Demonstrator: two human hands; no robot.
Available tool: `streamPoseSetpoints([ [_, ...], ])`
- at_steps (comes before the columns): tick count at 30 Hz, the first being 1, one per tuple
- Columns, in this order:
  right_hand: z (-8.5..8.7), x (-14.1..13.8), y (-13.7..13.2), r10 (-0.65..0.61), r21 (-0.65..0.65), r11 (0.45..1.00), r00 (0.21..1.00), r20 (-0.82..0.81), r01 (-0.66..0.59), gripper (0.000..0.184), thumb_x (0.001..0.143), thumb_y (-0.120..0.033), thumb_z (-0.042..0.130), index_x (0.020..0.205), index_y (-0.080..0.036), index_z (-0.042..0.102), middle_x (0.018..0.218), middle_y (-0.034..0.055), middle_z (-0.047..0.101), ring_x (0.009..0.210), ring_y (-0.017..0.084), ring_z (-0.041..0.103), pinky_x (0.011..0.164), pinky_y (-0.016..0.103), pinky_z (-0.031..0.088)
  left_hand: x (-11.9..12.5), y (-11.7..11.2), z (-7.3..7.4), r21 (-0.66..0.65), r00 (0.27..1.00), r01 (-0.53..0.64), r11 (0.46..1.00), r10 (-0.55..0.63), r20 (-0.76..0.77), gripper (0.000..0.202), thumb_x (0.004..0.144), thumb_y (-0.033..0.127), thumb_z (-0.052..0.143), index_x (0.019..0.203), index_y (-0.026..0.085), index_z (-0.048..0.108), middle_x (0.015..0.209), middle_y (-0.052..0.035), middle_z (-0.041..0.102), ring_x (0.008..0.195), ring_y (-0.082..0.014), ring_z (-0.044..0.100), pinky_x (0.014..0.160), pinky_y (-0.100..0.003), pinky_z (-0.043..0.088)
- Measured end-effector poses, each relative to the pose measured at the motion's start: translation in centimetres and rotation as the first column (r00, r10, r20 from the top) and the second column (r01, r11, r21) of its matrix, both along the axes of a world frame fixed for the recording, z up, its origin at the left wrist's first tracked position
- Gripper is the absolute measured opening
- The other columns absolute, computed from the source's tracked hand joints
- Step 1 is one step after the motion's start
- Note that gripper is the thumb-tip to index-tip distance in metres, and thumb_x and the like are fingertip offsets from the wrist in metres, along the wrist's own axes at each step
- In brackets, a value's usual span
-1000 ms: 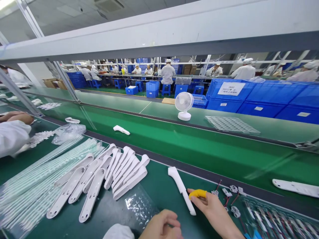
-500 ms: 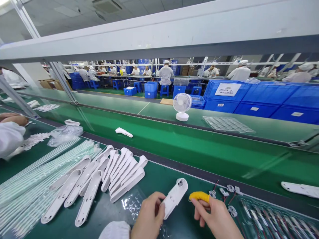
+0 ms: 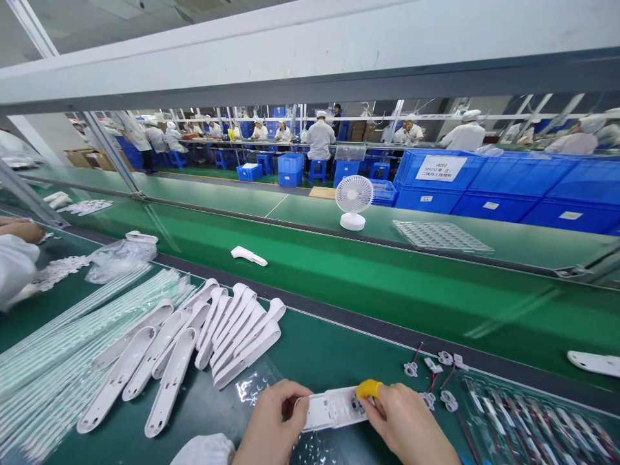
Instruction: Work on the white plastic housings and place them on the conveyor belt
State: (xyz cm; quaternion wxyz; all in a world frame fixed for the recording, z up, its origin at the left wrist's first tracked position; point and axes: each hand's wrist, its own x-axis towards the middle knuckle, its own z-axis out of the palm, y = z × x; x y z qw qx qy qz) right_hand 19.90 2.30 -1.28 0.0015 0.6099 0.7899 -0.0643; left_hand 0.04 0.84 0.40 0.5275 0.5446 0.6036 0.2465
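- My left hand point(image 3: 271, 423) has its grip closed on the left end of a white plastic housing point(image 3: 332, 408), thumb on top, low at the near edge of the green worktop point(image 3: 334, 349).
- The housing lies roughly level between both hands with its open, ribbed inside facing up.
- My right hand point(image 3: 407, 426) pinches the housing's right end; its yellow finger cot point(image 3: 368, 388) presses on the part's inner face.
- Just right of that hand lie small wired parts point(image 3: 431, 381) with red and black leads, near a tray of thin components point(image 3: 527, 420).
- To the left sits a fanned stack of white housings point(image 3: 213, 336), well apart from my hands, beside bagged white strips point(image 3: 72, 342).
- Beyond the worktop runs a green conveyor belt point(image 3: 387, 284) carrying one white piece point(image 3: 248, 256); a small white fan point(image 3: 353, 201) stands behind it.
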Motion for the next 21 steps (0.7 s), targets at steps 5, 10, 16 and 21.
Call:
streamPoseSetpoints([
  [5, 0.0, 0.2, 0.2, -0.027, -0.1, 0.995, 0.991, -0.133, 0.014, 0.028, 0.077, -0.02, 0.045, 0.05, -0.021, 0.054, 0.05, 0.0012, 0.056, 0.046, 0.017, 0.054, 0.044, 0.025, 0.028, 0.1, -0.5, -0.1, 0.037, 0.999, -0.015, 0.999, 0.016, -0.033, 0.026, 0.077, 0.033, 0.044, 0.077, 0.016, 0.064, 0.064, 0.0006, 0.054, 0.036, -0.0052, 0.034, 0.033, -0.018, 0.024],
  [10, 0.6, 0.7, 0.2, 0.12, -0.131, 0.982, 0.987, -0.106, -0.133, 0.025, 0.077, -0.013, 0.043, 0.07, -0.023, 0.065, 0.064, 0.0029, 0.064, 0.058, 0.019, 0.06, 0.049, 0.024, 0.031, 0.1, -0.9, -0.2, 0.085, 0.998, -0.026, 0.996, 0.031, -0.058, 0.025, 0.077, 0.032, 0.044, 0.077, 0.018, 0.065, 0.066, -0.0005, 0.055, 0.041, -0.0078, 0.039, 0.037, -0.019, 0.029],
  [16, 2.2, 0.7, 0.0, 0.367, -0.11, 0.93, 0.888, 0.278, -0.35, 0.032, 0.067, 0.003, 0.043, 0.069, -0.02, 0.066, 0.062, 0.003, 0.065, 0.05, 0.018, 0.057, 0.043, 0.031, 0.014, 0.1, -1.0, -0.2, 0.097, 0.995, 0.019, 0.995, -0.009, -0.102, 0.024, 0.077, 0.03, 0.044, 0.076, 0.018, 0.066, 0.067, -0.0015, 0.054, 0.045, -0.0095, 0.044, 0.038, -0.019, 0.031],
  [21, 2.1, 1.0, 0.1, 0.364, -0.07, 0.93, 0.883, 0.296, -0.36, 0.031, 0.067, 0.003, 0.041, 0.058, -0.019, 0.061, 0.058, 0.003, 0.063, 0.043, 0.017, 0.055, 0.042, 0.033, 0.011, 0.1, -1.1, 0.1, 0.117, 0.989, 0.023, 0.993, -0.006, -0.146, 0.026, 0.077, 0.028, 0.043, 0.076, 0.018, 0.066, 0.065, -0.0007, 0.053, 0.046, -0.01, 0.043, 0.041, -0.02, 0.033],
])
